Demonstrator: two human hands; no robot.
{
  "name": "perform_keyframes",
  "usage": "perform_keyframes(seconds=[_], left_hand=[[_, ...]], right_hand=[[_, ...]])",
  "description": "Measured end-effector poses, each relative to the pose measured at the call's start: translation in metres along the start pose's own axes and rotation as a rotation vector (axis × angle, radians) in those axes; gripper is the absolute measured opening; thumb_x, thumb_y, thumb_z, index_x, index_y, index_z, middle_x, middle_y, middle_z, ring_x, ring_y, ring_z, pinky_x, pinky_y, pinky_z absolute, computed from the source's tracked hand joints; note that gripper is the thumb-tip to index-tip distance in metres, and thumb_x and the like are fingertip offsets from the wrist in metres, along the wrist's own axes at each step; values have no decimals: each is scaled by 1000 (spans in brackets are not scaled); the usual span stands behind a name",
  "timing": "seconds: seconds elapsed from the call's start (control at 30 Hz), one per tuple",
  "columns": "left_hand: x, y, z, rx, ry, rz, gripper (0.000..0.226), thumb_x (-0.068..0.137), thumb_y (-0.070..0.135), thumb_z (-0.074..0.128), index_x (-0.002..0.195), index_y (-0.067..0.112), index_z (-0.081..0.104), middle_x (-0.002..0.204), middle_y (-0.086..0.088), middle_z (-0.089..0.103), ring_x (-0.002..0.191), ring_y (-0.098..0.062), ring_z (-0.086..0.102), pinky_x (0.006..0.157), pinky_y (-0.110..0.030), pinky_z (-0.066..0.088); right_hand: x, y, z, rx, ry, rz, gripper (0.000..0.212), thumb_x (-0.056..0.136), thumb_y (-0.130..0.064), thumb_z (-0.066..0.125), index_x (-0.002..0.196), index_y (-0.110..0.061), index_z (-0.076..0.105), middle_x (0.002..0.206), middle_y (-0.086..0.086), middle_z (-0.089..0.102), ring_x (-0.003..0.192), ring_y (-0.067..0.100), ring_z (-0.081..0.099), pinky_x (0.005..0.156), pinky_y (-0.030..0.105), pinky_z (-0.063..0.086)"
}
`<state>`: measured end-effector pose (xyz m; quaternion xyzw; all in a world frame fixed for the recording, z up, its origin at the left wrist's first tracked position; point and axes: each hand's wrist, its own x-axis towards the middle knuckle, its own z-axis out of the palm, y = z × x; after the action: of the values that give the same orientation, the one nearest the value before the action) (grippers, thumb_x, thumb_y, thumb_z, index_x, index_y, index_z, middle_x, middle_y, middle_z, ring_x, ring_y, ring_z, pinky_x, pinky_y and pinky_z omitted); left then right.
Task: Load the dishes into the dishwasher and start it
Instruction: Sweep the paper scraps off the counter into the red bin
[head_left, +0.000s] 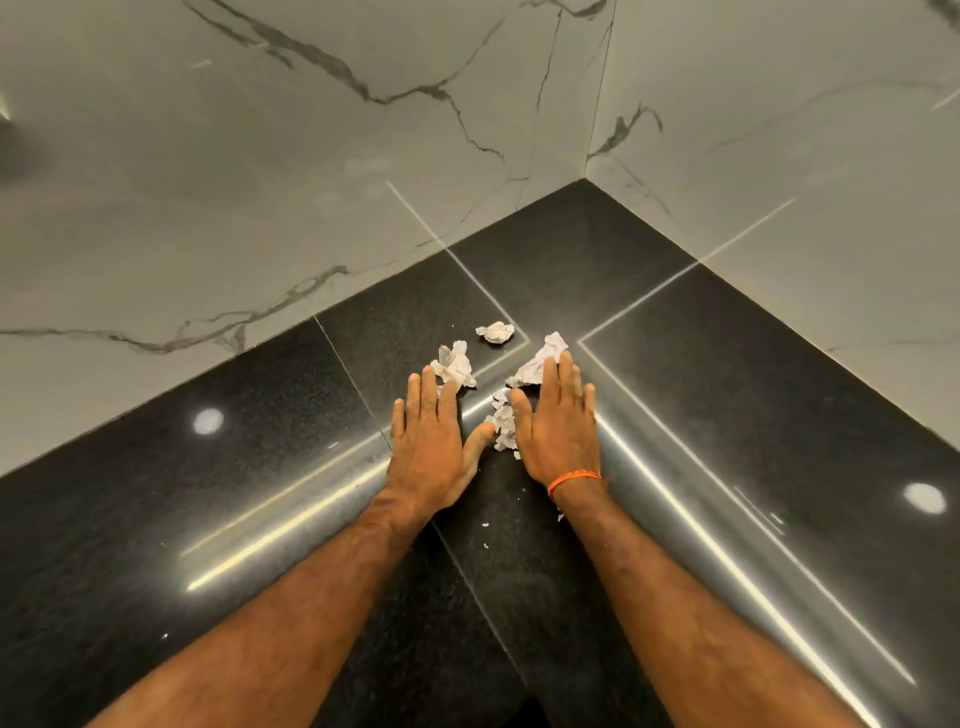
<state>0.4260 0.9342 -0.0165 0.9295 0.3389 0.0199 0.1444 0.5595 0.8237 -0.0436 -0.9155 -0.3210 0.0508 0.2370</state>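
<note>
Both of my hands lie flat, palms down, on a glossy black stone countertop (649, 415) in a corner. My left hand (431, 441) has its fingers spread, fingertips touching a crumpled white paper scrap (457, 364). My right hand (558, 426), with an orange thread at the wrist, rests partly on another crumpled paper piece (540, 361). More torn bits (503, 423) lie between the two hands. A small paper ball (496, 332) sits apart, farther back. No dishes or dishwasher are in view.
White marble-look walls (311, 182) meet at the corner (587, 176) behind the countertop. Tiny paper crumbs (485, 535) lie between my forearms. Bright ceiling-light reflections streak the black surface.
</note>
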Motion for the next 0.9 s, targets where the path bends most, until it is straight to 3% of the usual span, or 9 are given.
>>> perform_keyframes(seconds=[0.13, 0.23, 0.27, 0.4, 0.5, 0.6, 0.7, 0.8, 0.9], left_hand=[[2, -23, -6, 25, -34, -21, 84, 99, 68, 32, 161, 15, 14, 170, -9, -5, 156, -25, -11, 126, -49, 1], [1, -39, -14, 11, -57, -43, 85, 98, 69, 32, 161, 15, 13, 170, -7, -6, 156, -23, -11, 126, -47, 0], [1, -44, -17, 6, -62, -58, 85, 98, 69, 32, 161, 16, 13, 170, -7, -5, 156, -23, -11, 126, -46, 0], [-1, -58, -26, -26, -93, -101, 84, 99, 68, 33, 162, 17, 13, 170, -5, -4, 156, -22, -8, 126, -45, 2], [-1, -68, -27, -32, -103, -108, 84, 99, 68, 33, 162, 16, 14, 170, -6, -2, 156, -23, -5, 126, -44, 3], [-2, -72, -24, -51, -72, -106, 82, 99, 66, 35, 161, 16, 15, 170, -6, 1, 157, -24, -2, 126, -44, 5], [-3, -71, -18, -92, -22, -87, 80, 100, 64, 38, 161, 18, 14, 171, -3, 2, 157, -23, 0, 127, -47, 9], [-6, -72, -16, -134, -6, -70, 82, 100, 63, 38, 162, 16, 10, 171, -2, -3, 157, -21, -3, 127, -46, 7], [-10, -74, -16, -158, 4, -54, 82, 101, 62, 38, 162, 16, 10, 170, -1, -4, 157, -21, -4, 127, -44, 4]], right_hand=[[55, 1, -4, 155, 49, 106, 72, 102, -56, 29, 157, -10, 22, 165, 15, 15, 153, 30, 12, 125, 49, 7], [82, -10, -3, 198, -64, -109, 48, 103, -53, 32, 136, -22, 48, 141, 5, 52, 135, 24, 41, 121, 54, 24], [86, -17, 0, 243, -111, -186, 43, 103, -51, 34, 133, -25, 51, 138, 1, 55, 132, 21, 45, 118, 52, 29], [110, -40, 5, 318, -193, -192, 57, 100, -51, 45, 150, -24, 41, 159, 2, 37, 145, 20, 34, 119, 47, 30], [124, -62, 5, 25, -376, -349, 64, 98, -54, 48, 155, -29, 33, 164, 3, 25, 151, 27, 20, 122, 52, 17], [105, -81, 11, -94, -513, -511, 55, 99, -52, 47, 150, -33, 41, 164, -2, 26, 153, 29, 12, 122, 53, 10], [76, -80, 7, -82, -532, -504, 47, 99, -47, 48, 144, -34, 51, 163, -3, 30, 153, 25, 14, 122, 49, 14], [55, -69, -9, 55, -526, -447, 40, 97, -44, 55, 135, -32, 61, 150, -3, 50, 143, 18, 39, 117, 41, 33], [43, -46, -24, 211, -235, -227, 34, 97, -41, 57, 127, -26, 65, 128, -1, 67, 118, 16, 59, 103, 36, 46]])
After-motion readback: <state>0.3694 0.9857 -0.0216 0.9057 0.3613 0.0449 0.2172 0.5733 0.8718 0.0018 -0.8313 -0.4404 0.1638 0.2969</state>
